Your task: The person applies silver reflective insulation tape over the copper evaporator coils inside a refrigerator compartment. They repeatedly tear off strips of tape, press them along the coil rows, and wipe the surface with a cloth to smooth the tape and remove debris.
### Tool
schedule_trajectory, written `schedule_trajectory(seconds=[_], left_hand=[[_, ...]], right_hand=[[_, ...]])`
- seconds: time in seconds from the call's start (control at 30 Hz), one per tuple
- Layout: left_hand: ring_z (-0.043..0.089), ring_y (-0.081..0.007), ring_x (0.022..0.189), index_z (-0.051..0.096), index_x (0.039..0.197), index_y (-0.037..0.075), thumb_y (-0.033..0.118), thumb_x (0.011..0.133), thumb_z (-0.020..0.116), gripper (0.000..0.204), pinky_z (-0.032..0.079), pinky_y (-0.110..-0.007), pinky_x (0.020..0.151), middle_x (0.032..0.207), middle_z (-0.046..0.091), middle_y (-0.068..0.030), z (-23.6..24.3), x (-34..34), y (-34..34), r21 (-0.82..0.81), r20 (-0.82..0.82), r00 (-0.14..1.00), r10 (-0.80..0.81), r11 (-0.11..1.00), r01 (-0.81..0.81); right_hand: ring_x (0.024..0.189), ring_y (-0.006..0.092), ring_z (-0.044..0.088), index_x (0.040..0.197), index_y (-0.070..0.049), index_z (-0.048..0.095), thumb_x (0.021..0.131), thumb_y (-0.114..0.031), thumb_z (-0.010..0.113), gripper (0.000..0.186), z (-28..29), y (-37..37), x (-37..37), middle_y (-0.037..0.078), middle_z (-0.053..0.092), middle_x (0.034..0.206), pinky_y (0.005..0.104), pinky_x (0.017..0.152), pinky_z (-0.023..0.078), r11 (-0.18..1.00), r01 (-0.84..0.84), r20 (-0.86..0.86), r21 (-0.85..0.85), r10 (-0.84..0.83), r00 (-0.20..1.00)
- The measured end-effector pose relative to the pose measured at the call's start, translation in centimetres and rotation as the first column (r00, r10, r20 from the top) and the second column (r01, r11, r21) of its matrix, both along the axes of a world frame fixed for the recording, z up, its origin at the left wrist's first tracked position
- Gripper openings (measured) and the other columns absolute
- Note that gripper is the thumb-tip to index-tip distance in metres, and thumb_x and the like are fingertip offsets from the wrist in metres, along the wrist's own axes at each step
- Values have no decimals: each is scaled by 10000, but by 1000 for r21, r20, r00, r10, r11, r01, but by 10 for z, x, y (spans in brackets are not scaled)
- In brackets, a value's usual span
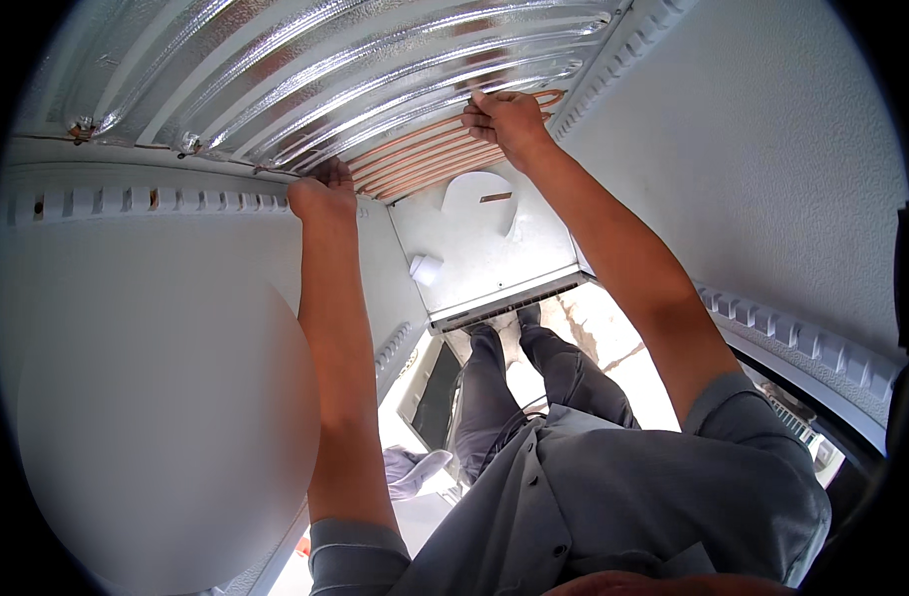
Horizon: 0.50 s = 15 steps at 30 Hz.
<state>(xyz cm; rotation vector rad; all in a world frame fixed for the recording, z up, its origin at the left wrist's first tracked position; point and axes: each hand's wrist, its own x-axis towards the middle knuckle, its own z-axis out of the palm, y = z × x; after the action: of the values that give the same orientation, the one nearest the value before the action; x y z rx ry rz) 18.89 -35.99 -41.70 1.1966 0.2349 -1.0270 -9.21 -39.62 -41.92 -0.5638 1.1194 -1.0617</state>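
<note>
Copper tubing (430, 159) runs in long parallel lines along the back wall of a white cabinet. Strips of shiny foil tape (375, 60) cover the rows farther up, while the lower rows are bare. My left hand (323, 189) is at the left corner, by the left end of the lowest foil strip, its fingers bunched and in shadow. My right hand (509, 124) is raised near the right end of the tubing, thumb and fingers closed together beside the lowest strip. Whatever lies between the fingers of either hand is too small to make out.
White side walls (772, 129) with notched shelf rails (156, 202) stand on both sides. Below the tubing are a round white disc (479, 204) and a small white block (426, 269). A large blurred pale shape (166, 427) covers the left foreground. A grille (514, 301) edges the opening near my feet.
</note>
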Motion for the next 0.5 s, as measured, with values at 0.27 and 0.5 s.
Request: schedule_trajectory(seconds=[0.27,0.5], left_hand=[[577,-220,929,495,1129,-8,210,1029,385,264,547,-435,928,1037,542,-110,-8,-42,-8,-260,-280,951,133,943,-209],[537,-224,1098,489,1304,2,220,1033,384,364,466,-396,1062,1195,524,-115,14,-36,1,-201,-135,984,115,969,-141]], right_hand=[[984,242,649,1133,24,555,1027,-170,593,225,-6,8,26,110,589,1042,333,811,579,972,211,350,108,-236,907],[965,295,658,1171,109,496,979,6,535,221,14,18,91,195,578,1093,346,809,609,991,-2,352,133,-45,935]])
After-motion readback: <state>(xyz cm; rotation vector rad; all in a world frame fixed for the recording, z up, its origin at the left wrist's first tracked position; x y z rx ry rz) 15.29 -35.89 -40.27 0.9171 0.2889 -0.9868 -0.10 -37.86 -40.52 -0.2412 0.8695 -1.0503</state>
